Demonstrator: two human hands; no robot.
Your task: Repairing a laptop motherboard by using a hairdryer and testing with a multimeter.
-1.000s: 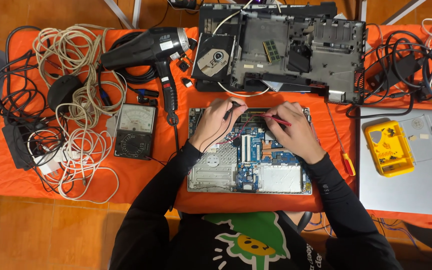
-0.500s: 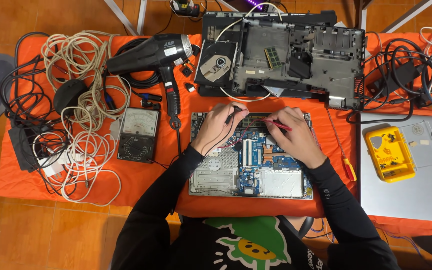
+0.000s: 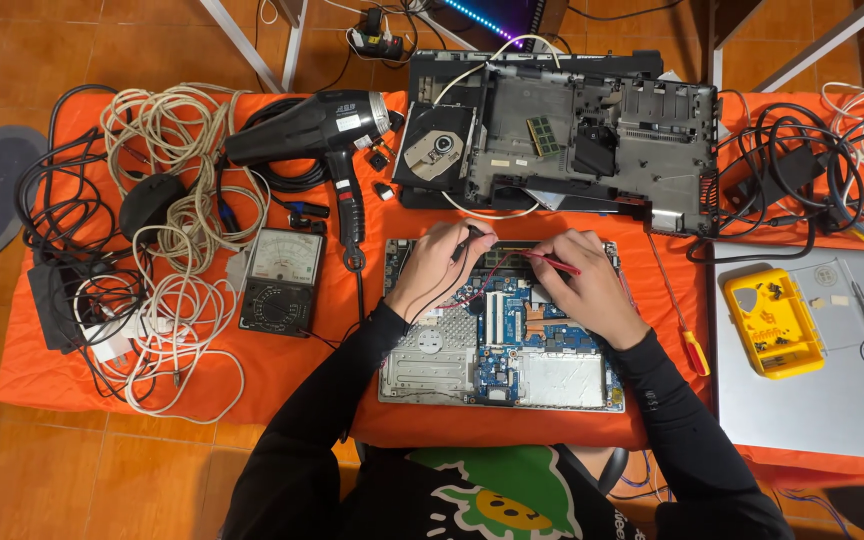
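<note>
On the orange-covered desk (image 3: 282, 390), an opened laptop base with a blue circuit board and silver metal plates (image 3: 502, 345) lies in the near middle. Both hands work at its far edge. The left hand (image 3: 437, 270) has its fingers closed around a thin black test probe (image 3: 474, 234), tip down on the board. The right hand (image 3: 582, 290) grips a thin red test probe (image 3: 552, 262) that points left toward the black one; the two tips are near each other. To the left of the board sits a black analogue meter with a white dial (image 3: 278, 281), beside a tangle of white cables (image 3: 172, 250). A black hair dryer (image 3: 322, 125) lies beyond it. Beyond the hands rests a stripped grey laptop chassis (image 3: 592, 135).
</note>
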